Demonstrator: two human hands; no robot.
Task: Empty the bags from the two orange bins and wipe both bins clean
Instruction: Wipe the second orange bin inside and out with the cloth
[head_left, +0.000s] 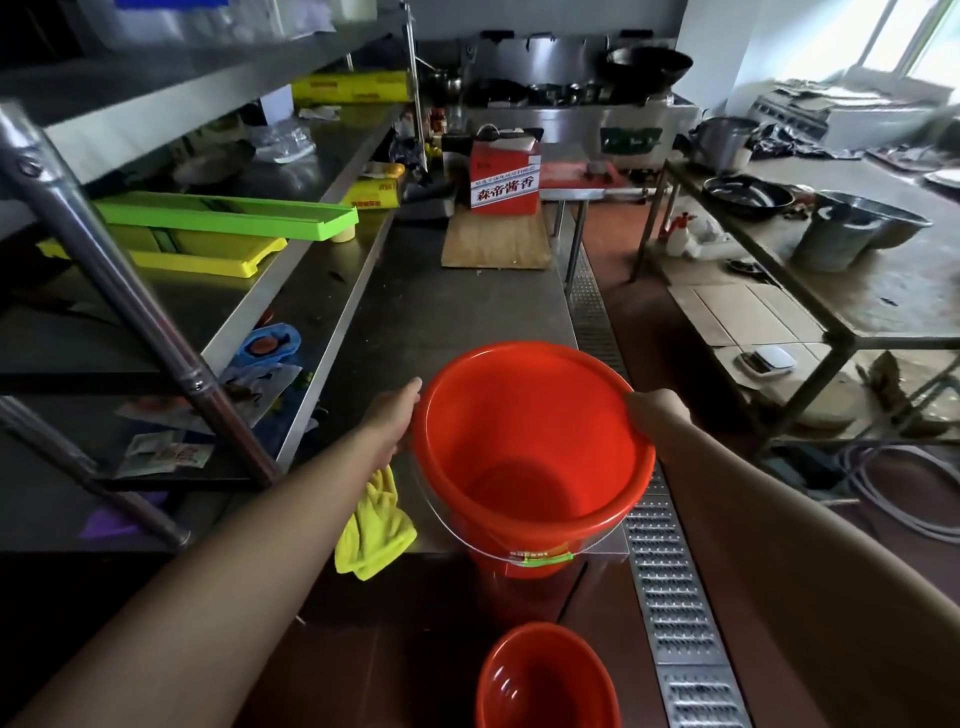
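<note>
Your left hand (390, 415) and right hand (655, 413) grip opposite rims of the smooth, round orange plastic bin (535, 452) at the steel counter's (467, 301) near edge; left fingers also pinch a fuzzy yellow cloth (375, 530). Second orange bin (545, 680) cut off below

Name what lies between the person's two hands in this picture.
In the head view, the orange bin sits between the left hand and the right hand, each holding its rim; no bag inside.
</note>
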